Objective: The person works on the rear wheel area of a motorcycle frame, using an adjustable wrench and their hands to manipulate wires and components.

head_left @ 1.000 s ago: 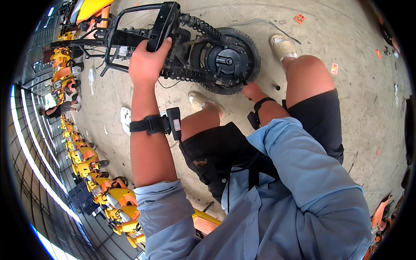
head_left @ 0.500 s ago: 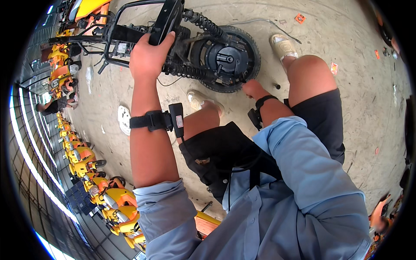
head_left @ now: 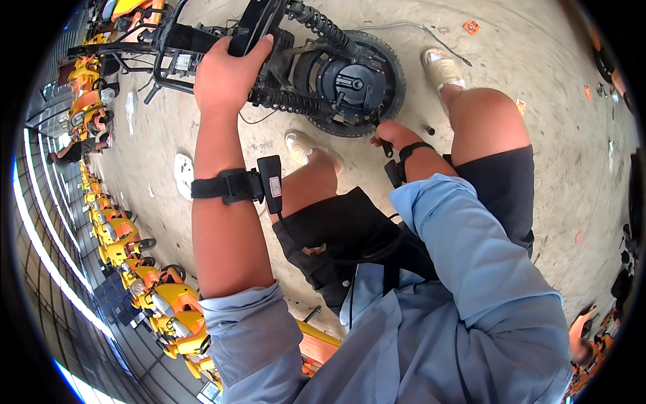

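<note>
A stripped electric scooter frame (head_left: 259, 27) in black lies at the top of the view, its rear wheel (head_left: 393, 101) turned toward me. My left hand (head_left: 229, 77) is wrapped over a wide black bar of that frame, thumb along one side. Beside the lower rim of the wheel, my right hand (head_left: 396, 135) is closed around a dark tool handle (head_left: 387, 149), whose rounded end sticks out below the fingers. The rest of that tool is hidden, so its kind cannot be told. The hub motor (head_left: 350, 82) and two coil-spring shock absorbers (head_left: 323, 30) show next to the wheel.
A small black cylinder (head_left: 429, 130) stands on the concrete floor by my right foot. A dark cable (head_left: 437, 42) runs beyond the wheel. White material (head_left: 183, 176) lies at left. Yellow scooters (head_left: 118, 229) line the left side, where another person (head_left: 74, 149) crouches.
My right hand has turned slightly, and the dark handle end now shows below it. My left hand keeps its grip on the frame. The whole view has shifted a little.
</note>
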### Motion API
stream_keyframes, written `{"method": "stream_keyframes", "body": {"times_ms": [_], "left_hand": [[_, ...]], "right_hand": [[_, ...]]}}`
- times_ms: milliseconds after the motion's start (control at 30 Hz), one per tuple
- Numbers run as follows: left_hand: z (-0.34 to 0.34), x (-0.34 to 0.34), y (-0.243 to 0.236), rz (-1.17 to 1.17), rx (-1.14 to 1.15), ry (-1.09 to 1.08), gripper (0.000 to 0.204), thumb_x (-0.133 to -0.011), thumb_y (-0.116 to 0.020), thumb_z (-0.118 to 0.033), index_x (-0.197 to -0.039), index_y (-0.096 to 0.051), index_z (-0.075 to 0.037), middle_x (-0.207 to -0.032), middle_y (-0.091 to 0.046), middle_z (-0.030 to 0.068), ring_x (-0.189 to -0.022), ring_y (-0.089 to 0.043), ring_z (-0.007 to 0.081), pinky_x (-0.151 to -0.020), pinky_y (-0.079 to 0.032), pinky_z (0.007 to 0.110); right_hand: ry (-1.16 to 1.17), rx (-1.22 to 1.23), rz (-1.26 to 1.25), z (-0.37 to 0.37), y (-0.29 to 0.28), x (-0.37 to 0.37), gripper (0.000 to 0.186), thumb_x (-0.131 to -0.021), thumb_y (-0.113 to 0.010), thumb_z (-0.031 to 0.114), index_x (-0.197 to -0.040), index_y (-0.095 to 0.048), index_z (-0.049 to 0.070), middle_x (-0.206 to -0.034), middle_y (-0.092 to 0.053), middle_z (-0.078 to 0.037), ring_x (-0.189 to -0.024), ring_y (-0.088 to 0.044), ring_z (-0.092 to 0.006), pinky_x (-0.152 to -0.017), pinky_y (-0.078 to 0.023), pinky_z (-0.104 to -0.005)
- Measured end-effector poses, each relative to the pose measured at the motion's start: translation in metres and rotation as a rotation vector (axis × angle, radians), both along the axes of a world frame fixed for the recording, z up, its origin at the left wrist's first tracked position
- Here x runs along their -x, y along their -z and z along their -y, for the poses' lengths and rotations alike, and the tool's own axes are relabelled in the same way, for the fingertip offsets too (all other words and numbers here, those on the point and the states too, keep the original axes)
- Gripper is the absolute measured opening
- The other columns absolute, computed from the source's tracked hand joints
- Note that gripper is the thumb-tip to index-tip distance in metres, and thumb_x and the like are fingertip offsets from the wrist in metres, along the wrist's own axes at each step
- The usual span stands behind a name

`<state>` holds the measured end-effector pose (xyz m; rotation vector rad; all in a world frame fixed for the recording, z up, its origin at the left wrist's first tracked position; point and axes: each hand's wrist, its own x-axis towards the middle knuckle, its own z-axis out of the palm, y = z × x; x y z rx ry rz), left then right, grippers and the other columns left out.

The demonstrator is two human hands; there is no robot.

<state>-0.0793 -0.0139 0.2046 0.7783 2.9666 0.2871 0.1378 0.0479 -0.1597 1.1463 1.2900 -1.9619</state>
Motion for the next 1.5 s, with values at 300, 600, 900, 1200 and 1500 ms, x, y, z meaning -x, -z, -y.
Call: {"method": "stream_keyframes", "body": {"times_ms": [300,600,900,1200,1500], "left_hand": [[-0.007,-0.001,0.000,0.027,-0.077,0.042,0.066,-0.074,-0.076,-0.062,-0.103,-0.073,-0.002,-0.079,-0.071,0.0078,-0.075,-0.068,0.0196,-0.074,-0.052,0.032],[-0.007,0.005,0.000,0.026,-0.093,0.015,0.061,-0.073,-0.074,-0.063,-0.097,-0.075,-0.007,-0.077,-0.071,0.0053,-0.073,-0.068,0.0188,-0.073,-0.052,0.034],[-0.009,-0.003,-0.004,0.089,-0.118,-0.047,0.061,-0.074,-0.079,-0.057,-0.099,-0.073,-0.002,-0.078,-0.071,0.0062,-0.072,-0.065,0.0161,-0.072,-0.050,0.030],[-0.009,0.005,0.008,-0.027,-0.135,0.022,0.055,-0.080,-0.080,-0.052,-0.100,-0.073,-0.002,-0.072,-0.063,-0.0005,-0.065,-0.053,0.0075,-0.063,-0.041,0.023],[-0.014,0.002,-0.001,0.093,-0.115,-0.022,0.077,-0.073,-0.082,-0.057,-0.116,-0.068,0.006,-0.092,-0.073,0.0115,-0.084,-0.066,0.0179,-0.083,-0.050,0.029]], "right_hand": [[0.159,0.029,-0.028,0.004,0.031,0.002,0.026,-0.090,-0.044,0.006,-0.097,-0.065,-0.006,-0.085,-0.072,-0.018,-0.063,-0.067,-0.0252,-0.054,-0.048,-0.0410],[0.054,-0.185,0.103,0.000,0.053,0.008,0.029,-0.089,-0.047,0.018,-0.095,-0.068,-0.001,-0.080,-0.071,-0.017,-0.061,-0.067,-0.0304,-0.053,-0.045,-0.0445],[0.290,-0.609,0.246,-0.007,0.074,-0.017,0.040,-0.093,-0.050,0.026,-0.121,-0.061,0.001,-0.121,-0.065,-0.029,-0.118,-0.059,-0.0461,-0.098,-0.048,-0.0505],[0.278,-0.690,0.328,-0.044,0.078,-0.041,0.042,-0.093,-0.051,0.026,-0.127,-0.057,0.002,-0.124,-0.064,-0.028,-0.118,-0.060,-0.0444,-0.098,-0.048,-0.0505],[0.111,-0.510,0.251,0.003,0.068,-0.014,0.054,-0.099,-0.046,0.049,-0.120,-0.066,0.003,-0.125,-0.065,-0.025,-0.120,-0.059,-0.0440,-0.100,-0.047,-0.0506]]}}
